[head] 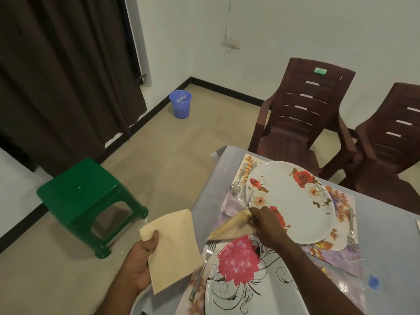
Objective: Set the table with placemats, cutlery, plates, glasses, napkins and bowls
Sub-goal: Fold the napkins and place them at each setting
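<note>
Pinching one corner of a folded beige paper napkin [229, 226]: right hand [264, 218], fingers curled on the upper tip. Napkin folded to a triangle, long axis slanting from that pinched tip down and left to a point near the near plate's rim; soft, matte, slightly creased. Just left of the right hand: clear drinking glass [237, 198], smooth, upright. Under and beyond the right hand: white oval plate with red and cream rose print [295, 201], glossy, long axis running away and left. Below the right forearm: white plate with large pink flower and black scrollwork [245, 280], glossy. Beneath both: floral-printed placemats [341, 201], flat, on grey tablecloth-covered table [386, 235].

Gripping a stack of flat square beige paper napkins [172, 248]: left hand [138, 262], thumb pressed on the top face, fingers underneath; stack held off the table edge, long side pointing away. Right of the left hand: steel fork [202, 269], tines pointing away. Far right of the right hand: second steel fork [351, 230], tines pointing toward the near side.

Beyond the left hand: green plastic stool [86, 196], blue plastic bucket [180, 103]. Beyond the right hand: brown slatted plastic chairs [302, 114].
</note>
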